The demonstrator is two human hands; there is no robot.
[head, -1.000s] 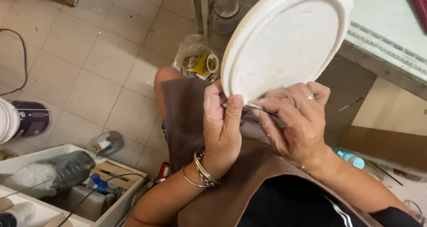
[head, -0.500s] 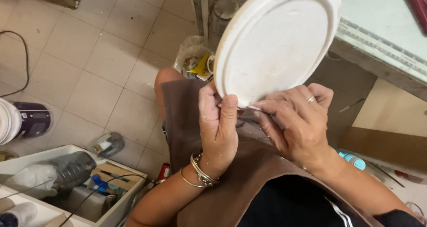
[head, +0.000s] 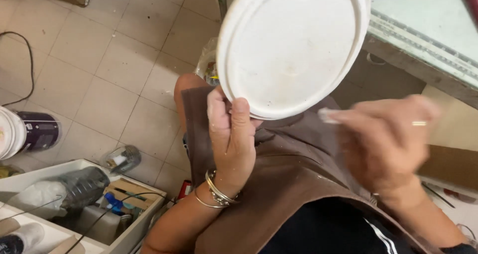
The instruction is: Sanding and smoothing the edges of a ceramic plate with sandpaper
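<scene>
Beige floor tiles (head: 89, 70) fill the background, with a pale green bench (head: 428, 30) at two o'clock. The left hand (head: 230, 134) is closed on the lower rim of a white oval plate (head: 291, 47), thumb and fingers pinching the edge at about seven o'clock of the plate, which is held up tilted over a brown apron (head: 279, 184). The right hand (head: 386, 139) is blurred at four o'clock of the plate, just apart from its rim; a thin pale tool (head: 328, 115) appears pinched in its fingers, though the grip cannot be told for certain. The plate is judged stiff, fairly light and fragile, its surface dusty rather than slick; it seems best held at the rim or supported from beneath. Bangles (head: 215, 195) are worn on the left wrist. At eight o'clock an open white box (head: 137, 229) holds cables, a grey plastic bag and small blue items. A white-lidded bucket (head: 25, 133) stands at nine o'clock.
</scene>
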